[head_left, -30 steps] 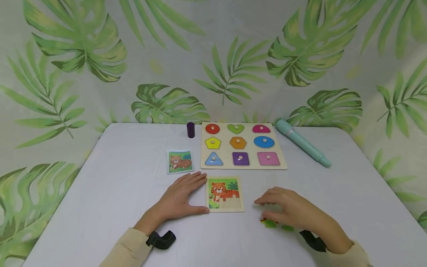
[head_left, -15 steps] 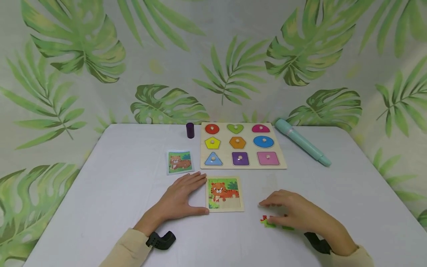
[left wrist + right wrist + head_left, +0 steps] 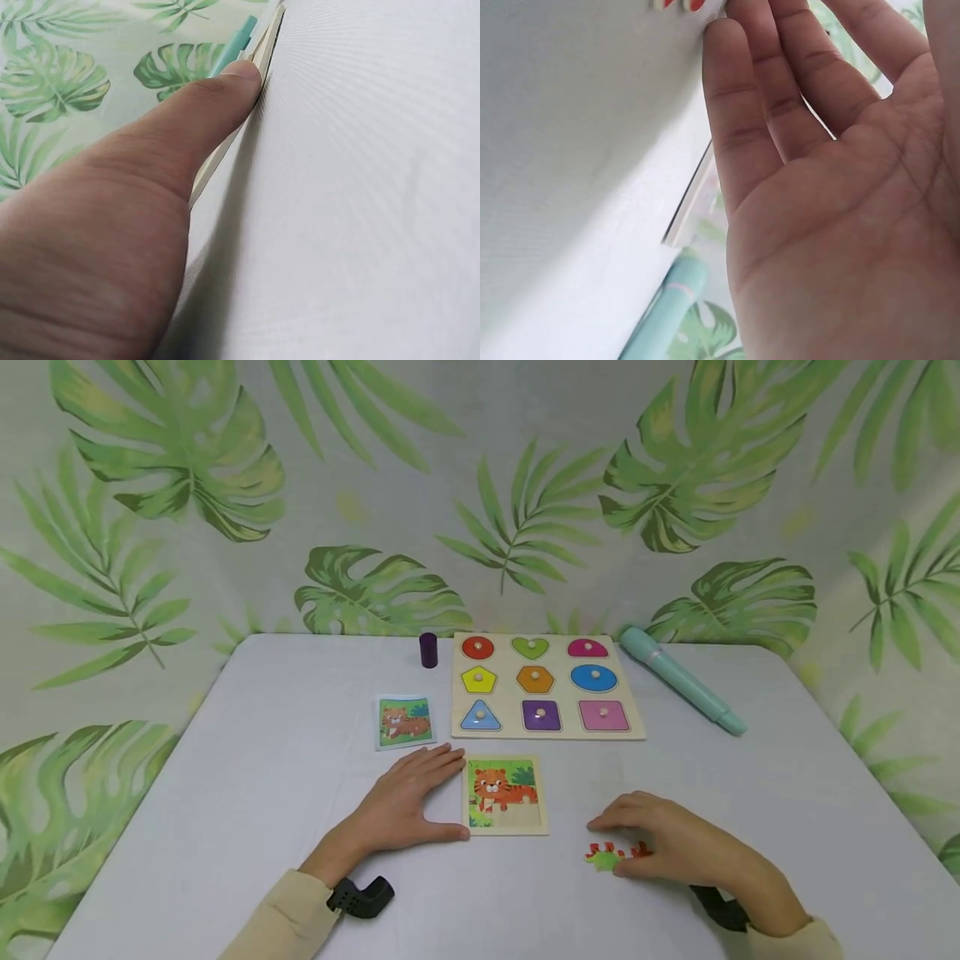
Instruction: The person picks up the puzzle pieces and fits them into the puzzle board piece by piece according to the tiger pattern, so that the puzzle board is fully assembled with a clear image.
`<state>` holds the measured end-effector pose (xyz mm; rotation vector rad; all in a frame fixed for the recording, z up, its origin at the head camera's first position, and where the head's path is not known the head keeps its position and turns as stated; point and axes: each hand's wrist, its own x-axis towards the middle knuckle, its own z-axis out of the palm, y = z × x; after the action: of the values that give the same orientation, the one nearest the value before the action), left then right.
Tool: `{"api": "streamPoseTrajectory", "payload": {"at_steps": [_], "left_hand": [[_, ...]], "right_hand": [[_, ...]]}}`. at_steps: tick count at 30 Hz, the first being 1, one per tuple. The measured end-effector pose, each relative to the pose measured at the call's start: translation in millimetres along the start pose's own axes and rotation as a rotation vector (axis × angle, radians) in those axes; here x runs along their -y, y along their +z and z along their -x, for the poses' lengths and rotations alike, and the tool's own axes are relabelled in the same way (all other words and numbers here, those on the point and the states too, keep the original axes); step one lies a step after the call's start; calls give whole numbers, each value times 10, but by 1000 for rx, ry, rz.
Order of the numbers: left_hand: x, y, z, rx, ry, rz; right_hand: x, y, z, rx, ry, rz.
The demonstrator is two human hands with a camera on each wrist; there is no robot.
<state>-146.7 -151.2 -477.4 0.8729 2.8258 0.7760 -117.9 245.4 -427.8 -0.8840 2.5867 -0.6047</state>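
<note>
In the head view a small wooden tray puzzle (image 3: 504, 789) shows an orange tiger, with bare wood at its lower right. My left hand (image 3: 405, 802) lies along its left side, fingertips and thumb touching the frame. The left wrist view shows that thumb (image 3: 225, 82) against the tray's edge. To the right of the tray, my right hand (image 3: 675, 839) hovers low over loose red-and-green puzzle pieces (image 3: 603, 858). Its thumb overlaps the right-hand piece, which it partly hides; I cannot tell whether they touch. Slightly bent fingers (image 3: 739, 97) fill the right wrist view.
Behind the tray lies a peg board (image 3: 562, 727) with several coloured shapes. A tiger picture card (image 3: 405, 723) is left of it, below a dark purple cylinder (image 3: 428, 650). At the back right lies a mint-green tube-shaped object (image 3: 682, 681). Leaf-patterned fabric hangs behind the table.
My right hand has moved a little right and toward me, uncovering more of the loose pieces. The left hand and the tray stay in place.
</note>
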Motion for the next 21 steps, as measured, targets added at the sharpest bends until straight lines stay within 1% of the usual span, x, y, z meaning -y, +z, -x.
{"api": "streamPoseTrajectory", "payload": {"at_steps": [5,14,21], "left_hand": [[10,3,-4,-12,7,4],[-1,-3,5,-6,-6,10],[-1,4,2,-8,-5,13]], "right_hand": [[-35,17,20,-32,-28,-19],[-67,73,17,-106,-100,-45],[-69,122,19,-119,-87,-45]]}}
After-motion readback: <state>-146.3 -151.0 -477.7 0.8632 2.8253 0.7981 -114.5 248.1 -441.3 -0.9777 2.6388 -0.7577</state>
